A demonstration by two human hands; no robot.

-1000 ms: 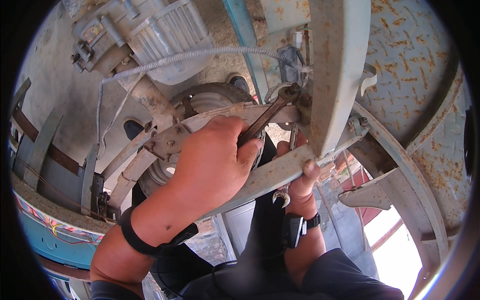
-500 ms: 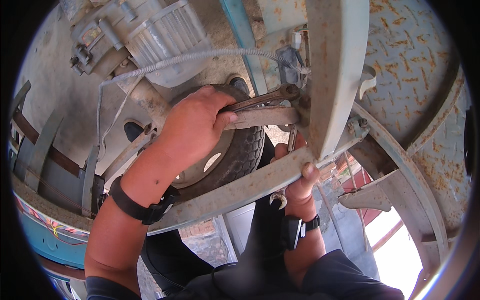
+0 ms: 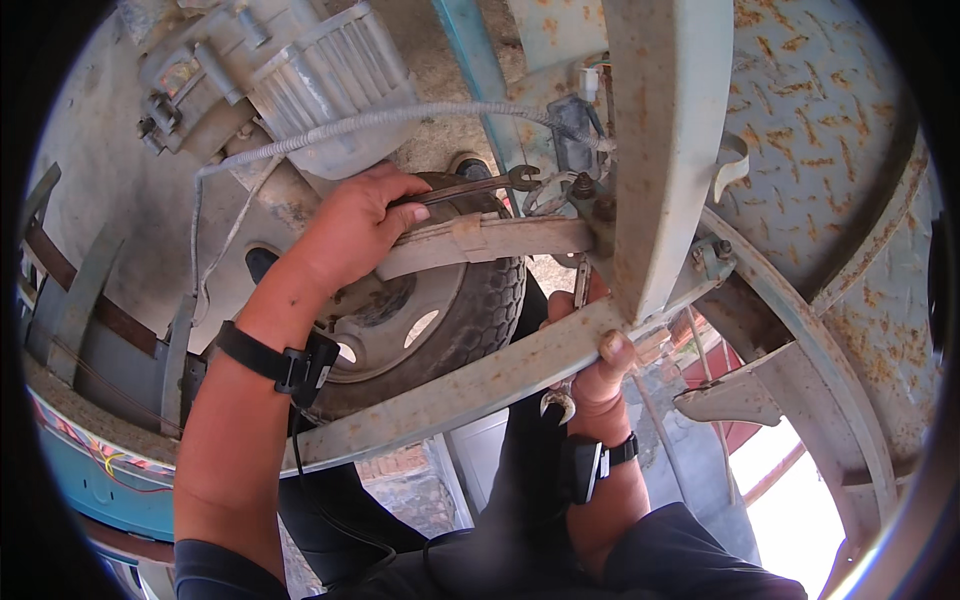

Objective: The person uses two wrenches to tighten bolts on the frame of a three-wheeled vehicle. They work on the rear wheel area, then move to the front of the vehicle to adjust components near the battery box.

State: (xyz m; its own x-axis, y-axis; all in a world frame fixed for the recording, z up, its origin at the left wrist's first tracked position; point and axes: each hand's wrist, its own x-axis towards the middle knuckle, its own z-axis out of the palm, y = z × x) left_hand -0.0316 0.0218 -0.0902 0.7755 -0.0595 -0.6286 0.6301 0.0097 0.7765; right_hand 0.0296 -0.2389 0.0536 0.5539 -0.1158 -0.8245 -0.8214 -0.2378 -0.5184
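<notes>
My left hand (image 3: 365,228) is closed around the handle of a wrench (image 3: 465,190) above the leaf spring (image 3: 490,243). That wrench's open jaw lies to the left of the bolt and nut (image 3: 583,187) at the spring's right end, apart from them. Lower down, my right hand (image 3: 598,378) grips a second wrench (image 3: 557,404) beside the frame rail (image 3: 470,372). One jaw of this wrench shows below the rail and part of its shank above; the rail hides the middle. The right thumb presses on the rail.
A tyre and wheel (image 3: 480,320) sit beneath the spring. A corrugated cable (image 3: 370,115) crosses over a finned metal housing (image 3: 335,85). At the right, an upright beam (image 3: 665,150) stands beside a rusty tread-plate panel (image 3: 800,130).
My left hand has moved left with its wrench. The wrench's jaw has come away from the nut, which now shows. My right hand stays nearly in place.
</notes>
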